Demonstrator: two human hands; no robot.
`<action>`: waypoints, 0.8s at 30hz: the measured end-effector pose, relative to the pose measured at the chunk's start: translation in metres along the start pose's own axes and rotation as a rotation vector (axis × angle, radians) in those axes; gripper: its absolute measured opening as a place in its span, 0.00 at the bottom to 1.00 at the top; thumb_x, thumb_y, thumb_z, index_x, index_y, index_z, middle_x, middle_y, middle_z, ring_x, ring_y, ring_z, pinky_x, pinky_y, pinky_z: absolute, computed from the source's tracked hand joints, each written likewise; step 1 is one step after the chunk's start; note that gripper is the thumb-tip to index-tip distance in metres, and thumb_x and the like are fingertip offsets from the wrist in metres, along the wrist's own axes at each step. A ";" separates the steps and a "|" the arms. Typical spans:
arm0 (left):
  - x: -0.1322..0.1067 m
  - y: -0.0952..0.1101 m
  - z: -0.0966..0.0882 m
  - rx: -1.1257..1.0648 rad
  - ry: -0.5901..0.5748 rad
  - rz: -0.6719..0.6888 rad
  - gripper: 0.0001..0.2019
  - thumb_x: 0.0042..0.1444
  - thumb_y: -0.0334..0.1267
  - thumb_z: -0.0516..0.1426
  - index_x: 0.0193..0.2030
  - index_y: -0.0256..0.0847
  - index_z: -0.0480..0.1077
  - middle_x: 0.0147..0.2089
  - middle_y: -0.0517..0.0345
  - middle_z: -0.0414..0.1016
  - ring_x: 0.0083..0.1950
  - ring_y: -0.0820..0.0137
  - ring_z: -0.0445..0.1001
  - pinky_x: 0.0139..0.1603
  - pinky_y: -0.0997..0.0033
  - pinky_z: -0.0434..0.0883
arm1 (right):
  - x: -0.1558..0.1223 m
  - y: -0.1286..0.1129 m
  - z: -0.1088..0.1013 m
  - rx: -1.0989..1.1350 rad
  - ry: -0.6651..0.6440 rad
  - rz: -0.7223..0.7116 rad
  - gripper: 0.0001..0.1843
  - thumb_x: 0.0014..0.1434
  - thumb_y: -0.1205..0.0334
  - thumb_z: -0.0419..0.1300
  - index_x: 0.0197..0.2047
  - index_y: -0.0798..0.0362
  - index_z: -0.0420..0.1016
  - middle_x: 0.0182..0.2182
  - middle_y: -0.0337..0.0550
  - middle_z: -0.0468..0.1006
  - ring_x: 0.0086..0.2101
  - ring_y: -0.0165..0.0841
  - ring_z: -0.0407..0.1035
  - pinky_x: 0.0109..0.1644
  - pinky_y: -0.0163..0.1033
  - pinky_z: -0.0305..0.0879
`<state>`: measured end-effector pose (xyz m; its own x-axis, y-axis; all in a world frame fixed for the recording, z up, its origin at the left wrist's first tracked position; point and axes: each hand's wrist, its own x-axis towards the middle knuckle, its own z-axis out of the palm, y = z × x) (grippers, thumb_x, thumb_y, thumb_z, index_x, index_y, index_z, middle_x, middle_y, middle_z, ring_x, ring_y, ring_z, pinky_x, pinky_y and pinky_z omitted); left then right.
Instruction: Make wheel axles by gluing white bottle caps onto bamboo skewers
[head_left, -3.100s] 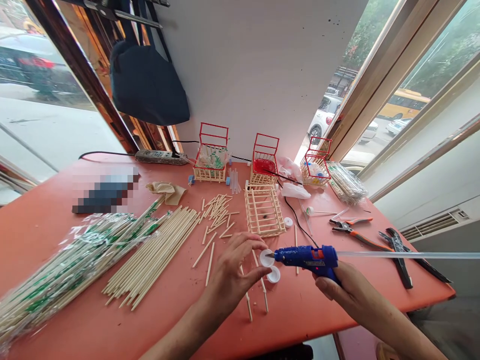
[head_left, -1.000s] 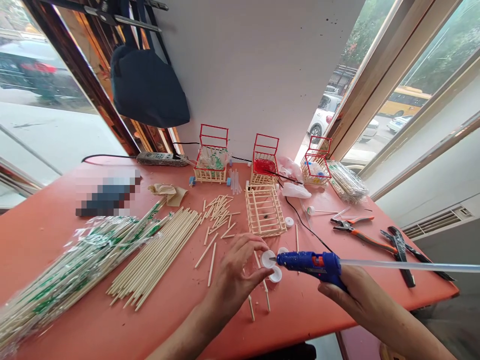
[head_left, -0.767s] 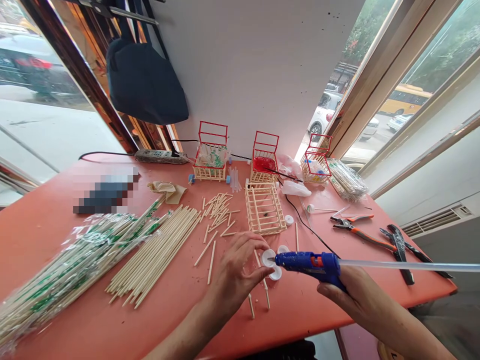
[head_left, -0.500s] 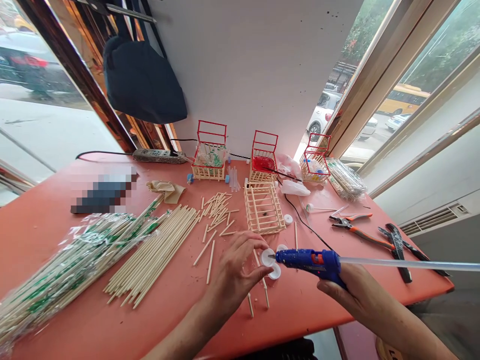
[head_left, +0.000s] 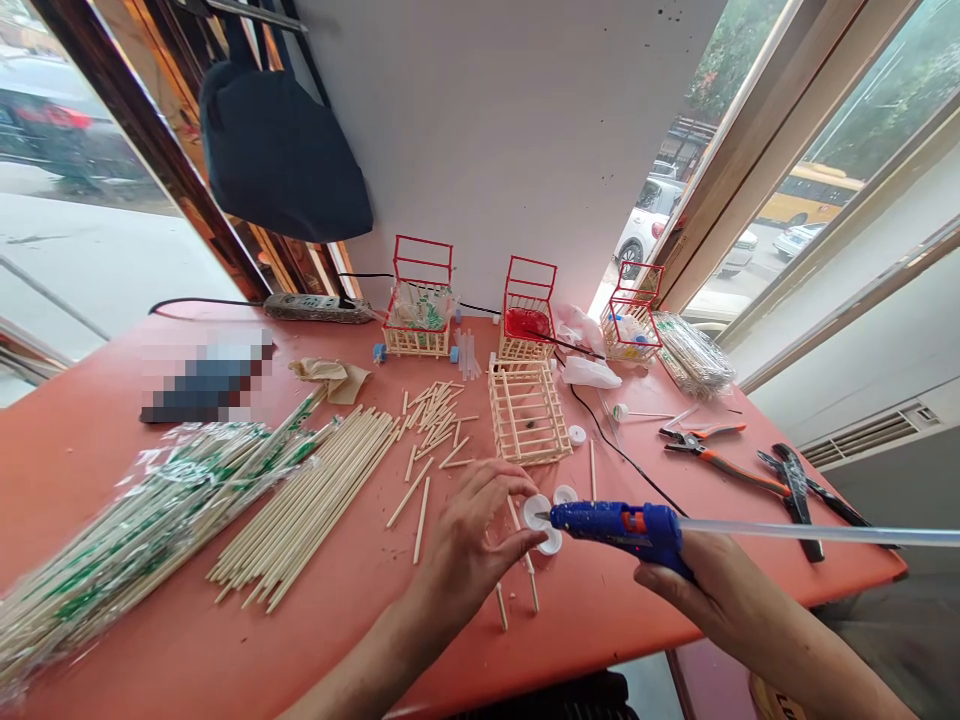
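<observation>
My left hand [head_left: 480, 525] pinches a white bottle cap [head_left: 535, 511] between thumb and fingers, its hollow side facing up. My right hand [head_left: 697, 585] grips a blue glue gun [head_left: 619, 525], the nozzle pointing left at the cap. Whether the nozzle touches it I cannot tell. A long clear glue stick [head_left: 795, 530] juts out of the gun's back. Two more white caps lie close by, one [head_left: 551, 542] just below the held cap and one [head_left: 565, 495] behind the nozzle. Thin sticks [head_left: 533, 588] lie under my left hand, partly hidden.
Behind my hands lies a stick frame [head_left: 529, 415]. Small stick carts [head_left: 418, 325] with red handles stand along the wall. Long sticks [head_left: 307, 500] and short cut pieces [head_left: 435, 420] lie to the left. Pliers [head_left: 727, 465] lie right. A black cord [head_left: 622, 450] crosses the table.
The view has shifted very slightly. Both hands, the cap and the glue gun keep practically the same position.
</observation>
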<state>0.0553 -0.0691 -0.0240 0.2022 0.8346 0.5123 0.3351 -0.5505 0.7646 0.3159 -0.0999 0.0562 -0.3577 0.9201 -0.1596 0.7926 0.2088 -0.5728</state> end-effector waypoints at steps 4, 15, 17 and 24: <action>0.000 0.000 0.000 0.001 -0.013 -0.003 0.11 0.60 0.39 0.67 0.46 0.42 0.74 0.49 0.50 0.80 0.54 0.57 0.77 0.54 0.57 0.73 | 0.000 0.000 -0.001 0.020 -0.015 0.005 0.18 0.67 0.50 0.57 0.51 0.50 0.82 0.32 0.44 0.84 0.32 0.40 0.75 0.39 0.41 0.73; 0.000 0.002 0.001 -0.017 -0.003 0.012 0.11 0.58 0.35 0.68 0.45 0.42 0.75 0.47 0.51 0.80 0.54 0.57 0.77 0.53 0.59 0.74 | -0.001 -0.001 -0.004 -0.021 -0.008 -0.017 0.21 0.69 0.44 0.55 0.44 0.51 0.81 0.31 0.42 0.83 0.32 0.39 0.73 0.38 0.40 0.72; 0.000 0.003 0.001 -0.016 -0.002 0.009 0.11 0.57 0.34 0.69 0.45 0.42 0.75 0.48 0.52 0.80 0.53 0.58 0.77 0.54 0.59 0.74 | -0.001 -0.001 -0.005 -0.019 -0.021 -0.025 0.20 0.70 0.45 0.55 0.47 0.50 0.82 0.33 0.43 0.83 0.33 0.40 0.75 0.41 0.41 0.73; -0.001 0.002 0.002 -0.003 0.002 0.009 0.12 0.57 0.34 0.69 0.46 0.42 0.74 0.48 0.51 0.80 0.54 0.58 0.77 0.54 0.59 0.74 | -0.003 -0.003 -0.006 -0.037 -0.001 0.003 0.20 0.68 0.44 0.56 0.41 0.49 0.83 0.25 0.41 0.79 0.28 0.39 0.72 0.38 0.41 0.73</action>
<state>0.0571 -0.0706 -0.0237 0.2038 0.8296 0.5198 0.3301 -0.5581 0.7613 0.3177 -0.1008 0.0634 -0.3553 0.9206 -0.1621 0.8116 0.2178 -0.5420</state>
